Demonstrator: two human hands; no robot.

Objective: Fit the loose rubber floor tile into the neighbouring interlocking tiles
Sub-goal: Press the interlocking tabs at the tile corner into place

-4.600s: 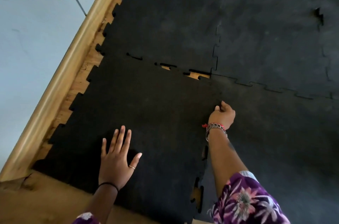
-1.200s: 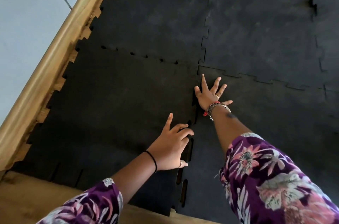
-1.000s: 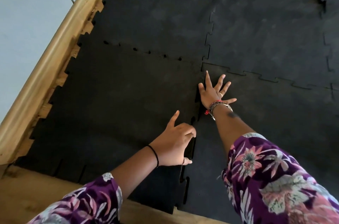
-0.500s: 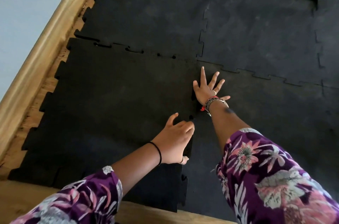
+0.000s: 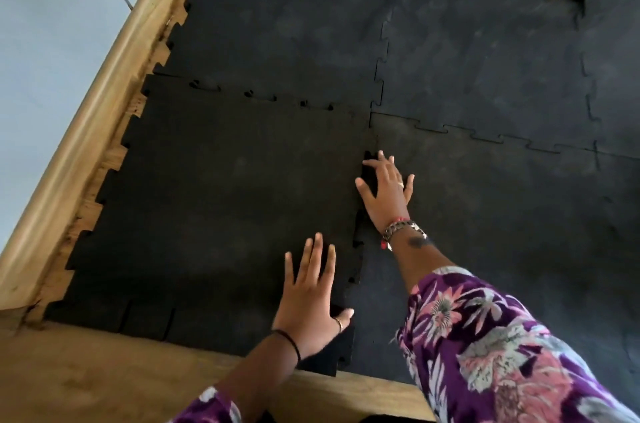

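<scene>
Both palms flat, fingers spread, gripping nothing: left hand (image 5: 310,298) on the loose black rubber jigsaw-edged tile (image 5: 221,201), right hand (image 5: 388,190) over its seam w/ the neighbouring dark-grey rubber tile (image 5: 502,214). Looks heavy, dense, floppy & grippy, so I press tabs down along the seam, no lifting.

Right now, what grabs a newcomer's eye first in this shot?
Two bare hands pressed flat on black rubber: the left hand on the loose rubber floor tile near its right edge, the right hand further up, across the toothed seam to the neighbouring tile. Small dark gaps show along the tile's far seam. A wooden skirting runs diagonally on the left.
</scene>
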